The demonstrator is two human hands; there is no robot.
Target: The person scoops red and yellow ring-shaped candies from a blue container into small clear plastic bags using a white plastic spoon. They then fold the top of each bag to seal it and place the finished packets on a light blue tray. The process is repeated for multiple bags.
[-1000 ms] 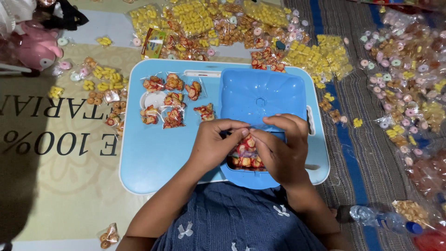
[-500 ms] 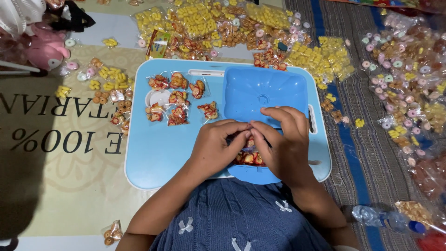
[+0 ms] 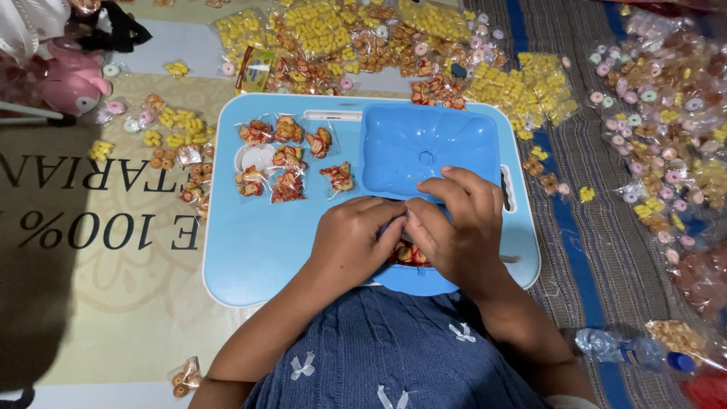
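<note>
Head view: left hand and right hand fingers pinched together over blue tray; pinched item hidden, red snack pieces half-covered beneath fingers.

Floor setup, stuff spread everywhere

Whole thing's on the floor: a beige printed mat on the left with big dark lettering, and a grey-brown striped rug with blue bands on the right. Pink plush toy sits in the top left corner, plastic bottle lies bottom right. Light's soft and even, with a dark shadow along the left edge.
</note>
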